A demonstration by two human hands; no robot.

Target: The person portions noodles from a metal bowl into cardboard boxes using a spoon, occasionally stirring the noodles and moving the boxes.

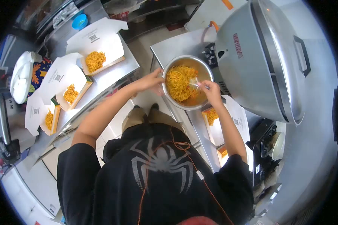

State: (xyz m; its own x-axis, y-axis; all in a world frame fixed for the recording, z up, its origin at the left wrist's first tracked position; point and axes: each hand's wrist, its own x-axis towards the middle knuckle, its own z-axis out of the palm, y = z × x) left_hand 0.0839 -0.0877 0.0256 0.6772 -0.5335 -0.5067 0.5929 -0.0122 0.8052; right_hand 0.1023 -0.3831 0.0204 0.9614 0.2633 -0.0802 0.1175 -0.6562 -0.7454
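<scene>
A round steel mixing bowl [207, 70] holds a heap of yellow noodles [179, 83], with orange sauce along its right side. My left hand [153, 81] grips the bowl's left rim. Over the bowl's right side, my right hand [212, 92] is closed around the handle of a clear utensil [194, 83] that looks like a spoon. Its tip rests among the noodles, and its exact shape is partly hidden. Right below the bowl, an open paper box [214, 129] with a portion of noodles sits partly under my right forearm.
Open white takeaway boxes with noodles line the left steel counter [118, 71], one of them a far box [97, 30]. A blue cup [80, 21] stands behind them. On the right is a large grey domed machine [248, 60], with a stove [264, 142] nearer me.
</scene>
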